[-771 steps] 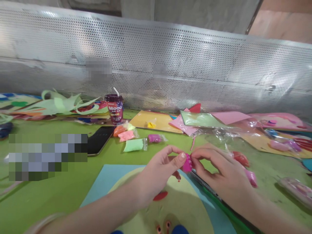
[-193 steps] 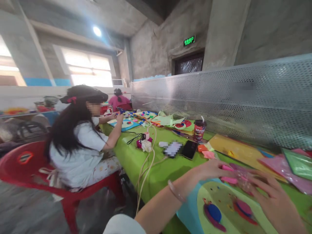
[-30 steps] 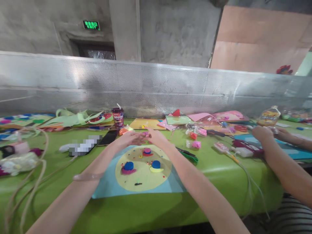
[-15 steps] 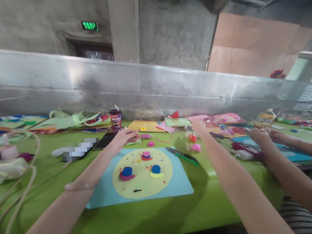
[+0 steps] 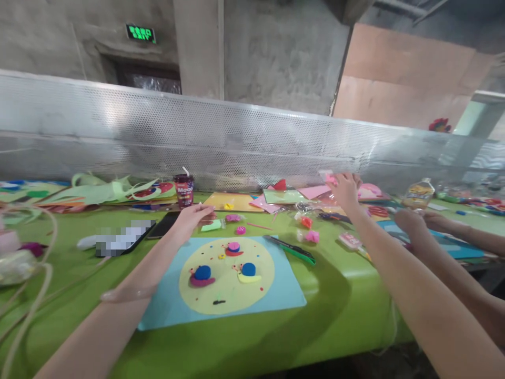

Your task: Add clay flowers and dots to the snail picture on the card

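Note:
My right hand (image 5: 345,188) is raised above the back of the table, its fingers closed on a small clear packet of pink clay (image 5: 330,179). My left hand (image 5: 197,215) hovers low with fingers stretched out, next to a light green clay packet (image 5: 212,226); nothing shows in it. Between my forearms lies a light blue sheet (image 5: 290,284) with a pale yellow circle (image 5: 226,295), bearing three clay snails and small coloured dots. A dark pen-like tool with a green edge (image 5: 294,249) rests across the sheet's upper right corner. A pink dotted ball (image 5: 240,230) sits just beyond it.
Red (image 5: 306,221) and pink (image 5: 312,237) clay packets lie right of centre. Phones (image 5: 163,225) and a drink cup (image 5: 184,190) stand left. Coloured papers (image 5: 286,196) line the back, before a perforated metal barrier (image 5: 236,147). Another person's hands (image 5: 414,223) work at far right.
My right hand has lifted and moved right, now showing a pink clay packet in its fingers. A small clear box has come into view beside my right forearm. My left hand has barely moved.

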The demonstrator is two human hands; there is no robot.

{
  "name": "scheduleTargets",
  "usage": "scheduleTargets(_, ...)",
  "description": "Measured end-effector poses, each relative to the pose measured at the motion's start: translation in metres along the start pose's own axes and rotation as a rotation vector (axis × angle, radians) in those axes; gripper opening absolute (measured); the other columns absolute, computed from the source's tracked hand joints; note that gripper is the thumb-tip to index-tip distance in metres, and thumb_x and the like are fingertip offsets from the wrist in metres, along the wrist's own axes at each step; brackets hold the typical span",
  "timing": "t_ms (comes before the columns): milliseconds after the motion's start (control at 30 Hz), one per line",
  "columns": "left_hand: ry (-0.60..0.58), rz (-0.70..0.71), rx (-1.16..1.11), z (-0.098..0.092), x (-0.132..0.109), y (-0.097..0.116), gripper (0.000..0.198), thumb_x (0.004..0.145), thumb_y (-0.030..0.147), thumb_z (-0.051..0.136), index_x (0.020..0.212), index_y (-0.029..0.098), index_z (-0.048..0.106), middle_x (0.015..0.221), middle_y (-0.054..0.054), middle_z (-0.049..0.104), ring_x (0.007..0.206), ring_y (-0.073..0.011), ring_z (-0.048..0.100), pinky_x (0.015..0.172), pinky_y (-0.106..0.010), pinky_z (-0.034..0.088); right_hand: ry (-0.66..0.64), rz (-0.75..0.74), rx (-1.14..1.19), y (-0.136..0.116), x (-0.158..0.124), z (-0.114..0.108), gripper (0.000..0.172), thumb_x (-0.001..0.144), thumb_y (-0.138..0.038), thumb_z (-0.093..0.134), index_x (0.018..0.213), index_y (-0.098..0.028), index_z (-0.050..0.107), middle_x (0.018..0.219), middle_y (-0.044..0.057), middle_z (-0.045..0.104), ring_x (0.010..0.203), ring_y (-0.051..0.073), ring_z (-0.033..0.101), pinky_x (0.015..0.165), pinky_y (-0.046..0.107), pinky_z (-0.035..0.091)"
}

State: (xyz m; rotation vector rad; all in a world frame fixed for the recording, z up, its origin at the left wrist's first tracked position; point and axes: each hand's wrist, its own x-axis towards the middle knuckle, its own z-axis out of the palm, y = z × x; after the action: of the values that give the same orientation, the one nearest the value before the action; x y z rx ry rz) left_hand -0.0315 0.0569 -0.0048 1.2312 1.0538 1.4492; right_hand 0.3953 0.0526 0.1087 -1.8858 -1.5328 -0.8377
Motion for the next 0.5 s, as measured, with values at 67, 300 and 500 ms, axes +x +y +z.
scheduleTargets(67, -0.001, 0.000, 0.013, 0.000, -0.001, 0.000, 0.026, 0.063, 0.030, 0.074, 0.082, 0.014, 0.065, 0.072, -0.005, 0.069, 0.065, -0.0146, 0.065, 0.063, -0.025, 0.053, 0.061, -0.005, 0.016, -0.013, -0.004, -0.005, 0.028, 0.093, -0.035, 0.039, 0.113, -0.024, 0.056, 0.133, 0.012, 0.041, 0.123, 0.029, 0.033, 0.100, 0.049, 0.029)
scheduleTargets(300, -0.004, -0.022, 0.079, 0.002, -0.008, 0.009, 0.034, 0.057, 0.036, 0.076, 0.080, 0.013, 0.066, 0.072, -0.006, 0.069, 0.065, -0.0162, 0.065, 0.062, -0.026, 0.051, -0.171, -0.333, 0.094, -0.093, -0.057, -0.014, 0.019, 0.065, -0.016, 0.074, 0.084, -0.015, 0.069, 0.103, 0.019, 0.059, 0.112, 0.043, 0.043, 0.089, 0.067, 0.023)
scheduleTargets(500, -0.002, -0.030, 0.130, 0.003, -0.009, 0.010, 0.037, 0.053, 0.040, 0.077, 0.077, 0.014, 0.066, 0.076, -0.007, 0.069, 0.067, -0.0171, 0.064, 0.058, -0.024, 0.049, -0.027, -0.980, 0.346, -0.169, -0.184, -0.097, 0.035, 0.073, -0.012, 0.058, 0.101, -0.031, 0.066, 0.098, 0.004, 0.067, 0.104, 0.027, 0.052, 0.096, 0.055, 0.035)
